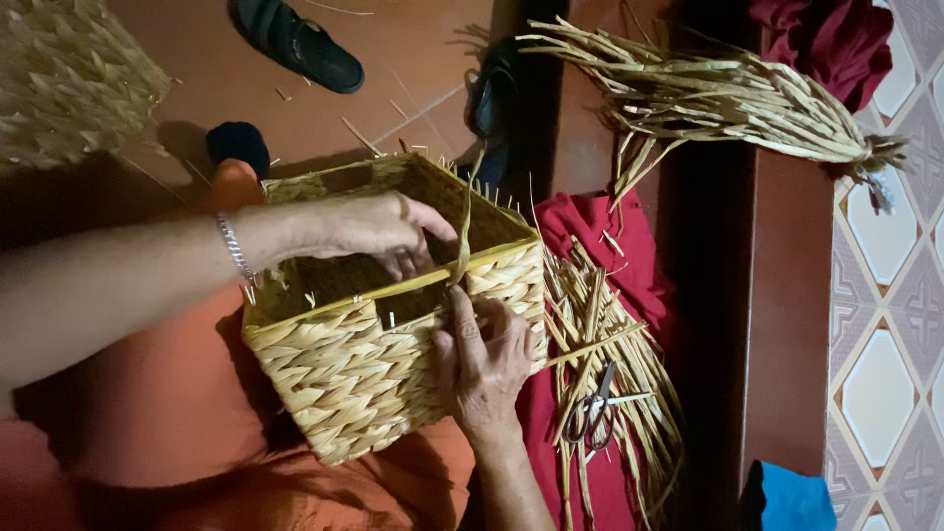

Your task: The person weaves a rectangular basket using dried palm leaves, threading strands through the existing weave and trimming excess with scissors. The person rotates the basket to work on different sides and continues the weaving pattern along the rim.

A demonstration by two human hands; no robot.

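A square woven basket [383, 334] rests on the person's orange-clad lap. The left hand [379, 231] reaches over its rim, fingers pinching a straw strip [462, 236]. The right hand [487, 359] presses flat against the basket's outer wall. Just beside it, scissors [595, 408] lie on loose straw [590, 324] over red cloth [590, 231]; a dried bundle [718, 98] lies beyond, with a black sandal [295, 41] on the floor.

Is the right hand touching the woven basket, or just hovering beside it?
Touching. The head view shows the right hand pressed flat against the outer wall of the woven basket, thumb up at the rim.
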